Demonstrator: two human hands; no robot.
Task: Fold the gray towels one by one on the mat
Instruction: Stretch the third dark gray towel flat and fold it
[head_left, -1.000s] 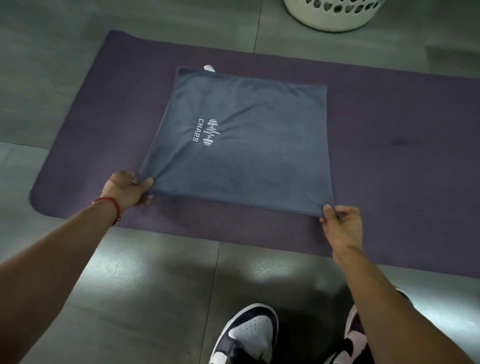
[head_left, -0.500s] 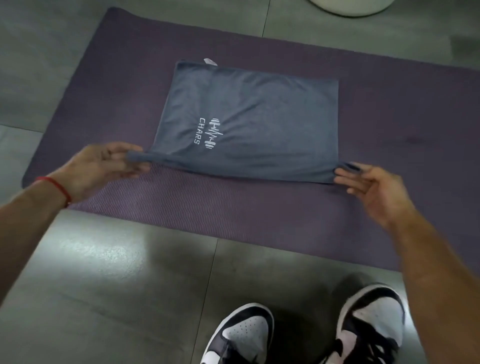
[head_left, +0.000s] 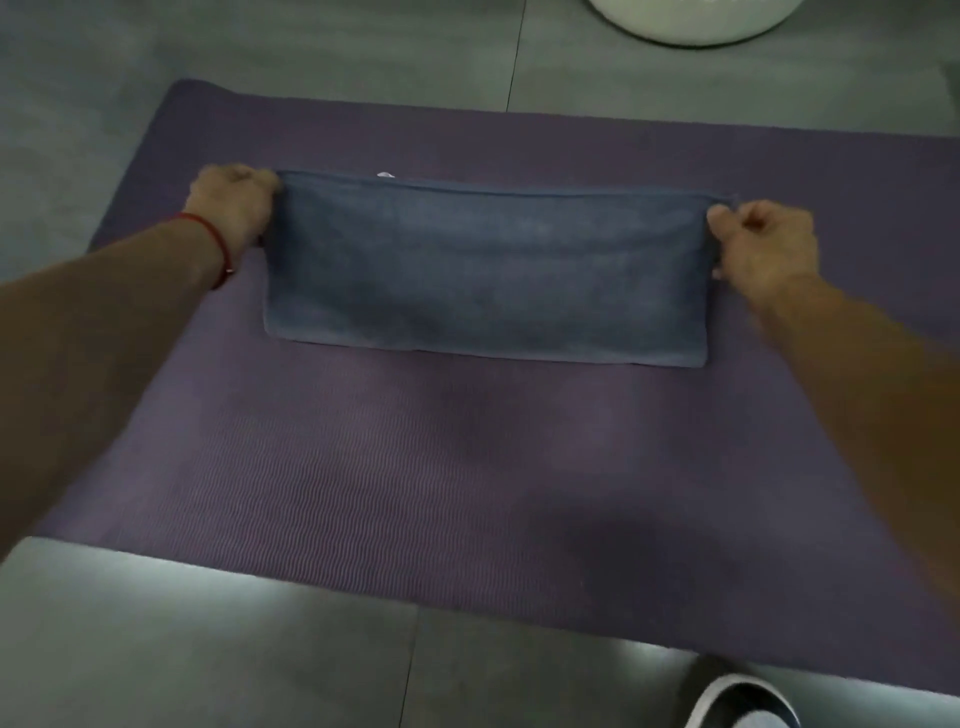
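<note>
A gray towel (head_left: 485, 270) lies on the purple mat (head_left: 415, 467) as a long flat rectangle, folded over on itself so the printed logo is hidden. My left hand (head_left: 231, 208) grips the far left corner of the towel with curled fingers; a red band circles that wrist. At the far right corner my right hand (head_left: 761, 239) pinches the cloth in the same way. A small white tag (head_left: 385, 175) peeks out at the far edge.
The mat lies on gray floor tiles (head_left: 208, 649). The rim of a white laundry basket (head_left: 691, 23) shows at the top edge, beyond the mat. A black and white shoe (head_left: 743, 704) stands at the bottom right.
Both hands lifted the towel's near edge and carried it away from me onto the far edge, halving it. The logo is now covered. The view has moved closer.
</note>
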